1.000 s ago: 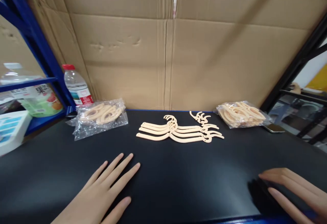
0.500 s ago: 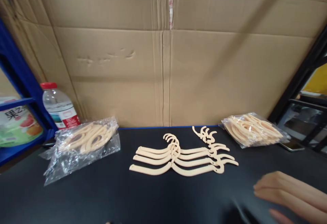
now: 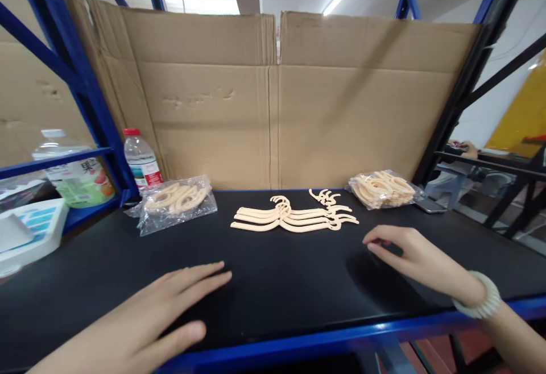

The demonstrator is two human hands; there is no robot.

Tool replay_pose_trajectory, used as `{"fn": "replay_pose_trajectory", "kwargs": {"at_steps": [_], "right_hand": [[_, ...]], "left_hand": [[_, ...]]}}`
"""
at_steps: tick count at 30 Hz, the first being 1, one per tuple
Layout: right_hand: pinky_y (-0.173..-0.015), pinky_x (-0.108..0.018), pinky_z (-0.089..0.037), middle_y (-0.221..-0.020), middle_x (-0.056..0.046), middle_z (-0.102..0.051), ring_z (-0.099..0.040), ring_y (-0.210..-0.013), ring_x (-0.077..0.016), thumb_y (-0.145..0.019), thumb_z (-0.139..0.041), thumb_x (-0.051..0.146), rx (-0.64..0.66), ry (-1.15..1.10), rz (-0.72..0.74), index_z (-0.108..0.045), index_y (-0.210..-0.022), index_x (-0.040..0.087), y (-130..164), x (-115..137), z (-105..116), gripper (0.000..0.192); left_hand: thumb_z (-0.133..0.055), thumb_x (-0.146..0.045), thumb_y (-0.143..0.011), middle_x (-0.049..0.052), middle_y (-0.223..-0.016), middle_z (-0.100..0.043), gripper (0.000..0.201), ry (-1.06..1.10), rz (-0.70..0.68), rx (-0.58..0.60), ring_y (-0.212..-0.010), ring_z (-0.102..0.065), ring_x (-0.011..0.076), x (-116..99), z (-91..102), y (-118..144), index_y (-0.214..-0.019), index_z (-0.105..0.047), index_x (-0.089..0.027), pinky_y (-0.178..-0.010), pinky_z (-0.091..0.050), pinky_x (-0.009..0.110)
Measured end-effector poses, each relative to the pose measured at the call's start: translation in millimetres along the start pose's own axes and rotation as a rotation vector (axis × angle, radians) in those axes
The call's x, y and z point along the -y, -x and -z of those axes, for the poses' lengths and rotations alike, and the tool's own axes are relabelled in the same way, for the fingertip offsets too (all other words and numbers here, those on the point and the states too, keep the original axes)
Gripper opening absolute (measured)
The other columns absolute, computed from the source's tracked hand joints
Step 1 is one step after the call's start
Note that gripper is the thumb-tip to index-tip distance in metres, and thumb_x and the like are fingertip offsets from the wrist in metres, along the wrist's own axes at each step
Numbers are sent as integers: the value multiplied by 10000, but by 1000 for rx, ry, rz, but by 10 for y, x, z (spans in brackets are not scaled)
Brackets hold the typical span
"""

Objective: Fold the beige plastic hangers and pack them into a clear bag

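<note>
Cardboard (image 3: 350,118) closes off the far side, and in front of it spreads a black desk (image 3: 290,289) with a blue near edge. Far of centre on the desk lies a row of tan hanger-like pieces (image 3: 302,229), long arms overlapping in a stepped row, hooked parts at the middle and more curved parts on the right. Because they overlap, the nearest one looks the easiest to pick out: best pinched on its plain stretch and lifted straight up, clear of the hooks, which could snag and drag the others out of line.

Two clear bags of similar tan parts flank the row, the left bag (image 3: 179,198) by a red-capped bottle (image 3: 143,161), the right bag (image 3: 381,188) beside what looks like a phone (image 3: 430,206).

The hands are well apart, and neither visibly holds anything. The left hand (image 3: 170,300) is spread palm down at the near left, thumb away from the straight fingers; whether it touches the desk I cannot tell. The right hand (image 3: 409,252), nearer the row, has bent fingers and a thumb close to the index tip; whether those tips meet is unclear. A pale coiled band (image 3: 482,300) circles its wrist.
</note>
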State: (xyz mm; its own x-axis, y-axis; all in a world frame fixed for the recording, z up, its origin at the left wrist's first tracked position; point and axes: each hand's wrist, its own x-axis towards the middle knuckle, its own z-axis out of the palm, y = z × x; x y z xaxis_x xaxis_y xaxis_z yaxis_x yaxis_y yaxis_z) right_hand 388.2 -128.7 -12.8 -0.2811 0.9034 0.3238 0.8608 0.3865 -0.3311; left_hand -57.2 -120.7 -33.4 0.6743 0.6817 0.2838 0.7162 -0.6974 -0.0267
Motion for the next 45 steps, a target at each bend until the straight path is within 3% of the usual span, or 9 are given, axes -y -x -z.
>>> {"fn": "replay_pose_trajectory", "kwargs": {"at_steps": [3, 12, 17, 19, 23, 30, 34, 41, 45], "right_hand": [[-676, -302, -477, -844, -64, -674, -614, -741, -193, -900, -428, 382, -12, 58, 39, -639, -873, 190, -233, -36, 123, 287], [-590, -276, -425, -703, -57, -668, -596, -621, -176, -844, -430, 303, -4, 214, 70, -639, -760, 163, -991, -487, 9, 265], [-649, -296, -470, -770, -80, -706, -645, -687, -210, -827, -463, 272, 13, 266, 21, -675, -830, 157, -1335, -612, -50, 242], [-743, -312, -492, -941, -111, -708, -659, -834, -229, -869, -410, 279, -9, 248, 27, -660, -994, 138, -1415, -479, -188, 313], [-1003, -319, -397, -1304, -159, -543, -502, -1211, -255, -899, -404, 435, 51, 221, 135, -522, -1270, 78, -1370, -78, -693, 528], [-1103, -530, -214, -1477, -220, -254, -247, -1367, -347, -911, -229, 618, 208, 213, 218, -289, -1428, 19, -1117, 62, -1025, 793], [-1114, -495, -216, -1478, -209, -262, -255, -1369, -324, -930, -219, 579, 205, 224, 211, -279, -1435, 30, -1094, -55, -943, 748], [-1122, -489, -207, -1479, -222, -246, -224, -1380, -319, -942, -186, 550, 230, 287, 198, -270, -1429, -8, -1111, -76, -963, 746], [-1106, -522, -214, -1481, -170, -284, -231, -1381, -308, -957, -222, 495, 135, 326, 220, -315, -1425, 54, -1204, -175, -862, 650]], "left_hand": [[-431, -483, -906, -15, -1432, -420, 562, -50, 80, 28, -1226, -498, 232, 1, 265, -283, -1431, -266, -370, -983, -447, 384], [-431, -422, -897, 84, -1291, -560, 466, -123, 118, 215, -1102, -583, 268, -63, 469, -890, -1327, -476, -250, -931, -450, 400], [-501, -393, -828, 179, -1071, -659, 408, -422, 376, 319, -989, -618, 355, -284, 961, -1749, -1126, -628, -145, -794, -488, 447], [-403, -424, -874, 178, -1131, -634, 449, -387, 286, 157, -1018, -605, 337, -371, 1017, -2129, -1162, -594, -136, -810, -485, 440], [-373, -496, -879, 189, -1132, -628, 532, -249, 104, 146, -1030, -594, 342, -440, 600, -2419, -1133, -597, -86, -833, -477, 454], [-352, -582, -895, 224, -1456, -315, 706, -131, 24, 216, -1332, -295, 398, -97, -391, -1723, -1388, -357, -76, -1015, -297, 577], [-209, -458, -978, 132, -1489, -286, 523, -39, -15, 86, -1354, -275, 348, 128, -517, -1472, -1436, -291, -218, -1018, -305, 566], [-224, -535, -948, 108, -1530, -165, 595, 51, 69, 223, -1399, -125, 349, 178, -589, -1568, -1465, -199, -242, -1038, -220, 624], [-298, -492, -942, 112, -1525, -199, 579, -25, 65, 66, -1388, -173, 359, 130, -589, -1540, -1454, -244, -226, -1042, -218, 621]]}}
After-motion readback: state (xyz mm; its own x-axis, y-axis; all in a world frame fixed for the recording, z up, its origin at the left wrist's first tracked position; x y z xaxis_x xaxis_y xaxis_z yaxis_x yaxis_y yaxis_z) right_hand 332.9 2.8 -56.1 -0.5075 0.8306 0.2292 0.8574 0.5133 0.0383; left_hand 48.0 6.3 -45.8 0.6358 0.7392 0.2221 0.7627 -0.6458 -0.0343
